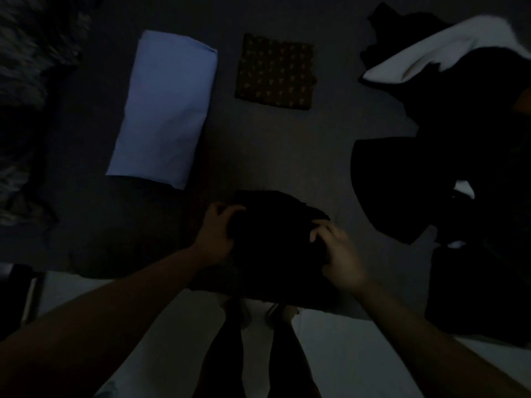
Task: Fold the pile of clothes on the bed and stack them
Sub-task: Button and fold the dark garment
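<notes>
The room is very dark. A black garment [275, 242] lies bunched at the near edge of the bed [287, 150]. My left hand [218, 234] grips its left side with curled fingers. My right hand [336, 254] rests on its right side, fingers bent onto the cloth. A folded light blue garment [163, 107] lies at the back left. A folded dark patterned cloth [275, 71] sits behind the black garment. A pile of dark clothes [448, 168] with a white piece [436, 53] on top fills the right side.
A mottled blanket or cloth [26, 110] lies at the far left edge. Below the bed's edge is a pale floor [344, 354] with my legs and feet [258, 340] standing on it.
</notes>
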